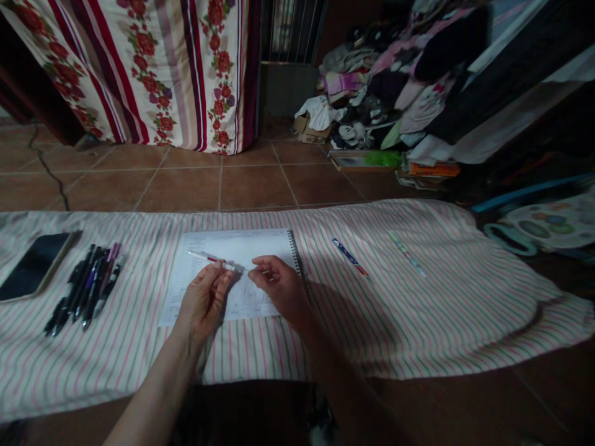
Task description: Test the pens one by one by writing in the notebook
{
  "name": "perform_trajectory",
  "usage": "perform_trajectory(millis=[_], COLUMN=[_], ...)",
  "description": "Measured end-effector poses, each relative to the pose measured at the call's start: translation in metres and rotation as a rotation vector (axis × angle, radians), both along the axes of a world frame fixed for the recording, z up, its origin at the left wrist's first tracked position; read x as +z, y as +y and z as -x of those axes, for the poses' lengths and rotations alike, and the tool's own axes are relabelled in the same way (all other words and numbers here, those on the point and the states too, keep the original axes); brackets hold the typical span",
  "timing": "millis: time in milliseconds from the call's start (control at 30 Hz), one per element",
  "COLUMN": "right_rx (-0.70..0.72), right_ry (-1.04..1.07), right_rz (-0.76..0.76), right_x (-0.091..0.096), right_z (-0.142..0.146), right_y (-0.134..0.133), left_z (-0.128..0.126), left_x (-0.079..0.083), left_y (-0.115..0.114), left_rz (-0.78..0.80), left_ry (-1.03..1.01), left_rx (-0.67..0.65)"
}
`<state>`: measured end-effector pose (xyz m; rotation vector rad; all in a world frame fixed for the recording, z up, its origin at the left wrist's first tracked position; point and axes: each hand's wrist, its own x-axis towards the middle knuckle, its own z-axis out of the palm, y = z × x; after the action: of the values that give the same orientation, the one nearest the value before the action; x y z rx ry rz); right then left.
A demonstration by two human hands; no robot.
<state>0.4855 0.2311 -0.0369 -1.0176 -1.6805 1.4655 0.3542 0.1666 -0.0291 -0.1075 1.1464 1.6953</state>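
My left hand (204, 297) pinches a white pen with a red band (209, 257), which points up and left over a spiral notebook (242, 248). My right hand (279, 285) hovers just to the right of it with fingers curled in a pinch near the pen's end; whatever it holds is too small to make out. Both hands sit above the open notebook page, which lies on a pink-striped cloth (418, 310).
A row of several dark pens (88, 285) and a phone (32, 266) lie at the left. Two more pens (351, 259) (408, 254) rest to the right. Tiled floor, a floral curtain (153, 68), a clothes pile (390, 68) and a paint palette (548, 226) surround the cloth.
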Motion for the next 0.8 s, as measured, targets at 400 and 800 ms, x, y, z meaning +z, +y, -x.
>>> perform_trajectory(millis=[400, 800], right_rx=[-0.033, -0.031], right_ry=[-0.098, -0.117], right_rz=[-0.136, -0.192], right_x=[-0.003, -0.008], right_z=[0.006, 0.005], right_y=[-0.004, 0.001], left_z=[-0.015, -0.02], left_x=[0.002, 0.0], left_y=[-0.001, -0.001], left_rz=[-0.058, -0.066], left_ry=[0.022, 0.042], left_rx=[0.056, 0.046])
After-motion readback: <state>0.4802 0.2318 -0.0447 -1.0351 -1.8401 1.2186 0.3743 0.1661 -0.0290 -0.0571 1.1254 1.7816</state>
